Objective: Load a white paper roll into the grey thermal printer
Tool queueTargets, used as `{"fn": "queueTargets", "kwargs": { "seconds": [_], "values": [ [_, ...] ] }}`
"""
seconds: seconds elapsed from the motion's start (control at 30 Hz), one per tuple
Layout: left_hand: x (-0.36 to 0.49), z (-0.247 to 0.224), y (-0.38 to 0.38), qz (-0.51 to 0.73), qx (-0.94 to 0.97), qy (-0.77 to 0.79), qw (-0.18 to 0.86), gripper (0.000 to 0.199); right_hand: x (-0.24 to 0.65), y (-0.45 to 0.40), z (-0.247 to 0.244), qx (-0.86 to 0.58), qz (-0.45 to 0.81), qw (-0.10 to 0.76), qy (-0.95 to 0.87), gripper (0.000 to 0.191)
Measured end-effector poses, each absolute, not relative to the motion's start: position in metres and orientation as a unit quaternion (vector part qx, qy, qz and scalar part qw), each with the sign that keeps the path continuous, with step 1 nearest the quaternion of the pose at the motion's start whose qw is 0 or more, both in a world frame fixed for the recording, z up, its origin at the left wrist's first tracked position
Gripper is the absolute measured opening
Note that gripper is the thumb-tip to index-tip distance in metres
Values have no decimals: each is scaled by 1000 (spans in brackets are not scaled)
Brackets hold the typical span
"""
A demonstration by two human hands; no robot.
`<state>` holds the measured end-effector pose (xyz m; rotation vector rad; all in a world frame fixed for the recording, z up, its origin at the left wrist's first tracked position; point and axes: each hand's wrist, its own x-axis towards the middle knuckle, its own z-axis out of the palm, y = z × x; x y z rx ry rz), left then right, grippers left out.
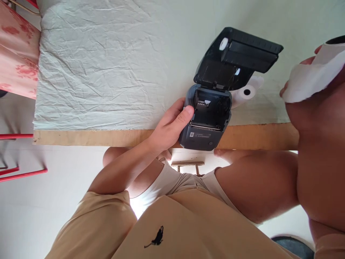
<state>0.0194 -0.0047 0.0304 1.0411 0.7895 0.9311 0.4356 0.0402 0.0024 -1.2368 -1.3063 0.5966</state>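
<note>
A small black label printer (201, 138) lies at the table's front edge with its lid (242, 50) swung up and its paper bay bare. My left hand (175, 124) grips the printer's left side, thumb on the bay's rim. Over at the right edge of the view, my right hand (309, 61) is closed round a piece of white paper (307, 81), which partly covers the fingers. A white paper roll (246, 92) with a dark core rests just behind the printer, partly hidden by the lid.
A pale green, wrinkled cloth (102, 64) covers the table, whose wooden edge (94, 138) runs across in front of me. Pink flowered fabric (20, 54) hangs at the left. Red metal legs (24, 175) stand on the floor below, and a wooden stool (188, 164) shows under the table.
</note>
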Motion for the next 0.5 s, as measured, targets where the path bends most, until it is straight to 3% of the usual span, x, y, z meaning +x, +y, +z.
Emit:
{"fn": "queueTargets", "kwargs": {
  "seconds": [0.07, 0.2, 0.3, 0.37, 0.5],
  "values": [
    [19, 32, -5, 414, 465, 362, 693, 65, 459, 48, -3, -567, 405, 551, -459, 34],
    [19, 34, -5, 404, 477, 372, 686, 70, 473, 49, -8, -609, 418, 523, -426, 51],
    [19, 33, -4, 407, 478, 368, 686, 72, 453, 46, -14, -627, 322, 543, -457, 57],
    [19, 31, -4, 407, 477, 367, 688, 72, 439, 43, -13, -644, 175, 534, -519, 69],
    [19, 31, -3, 401, 473, 368, 693, 68, 428, 33, -1, -666, 21, 382, -640, 70]
  ]
}}
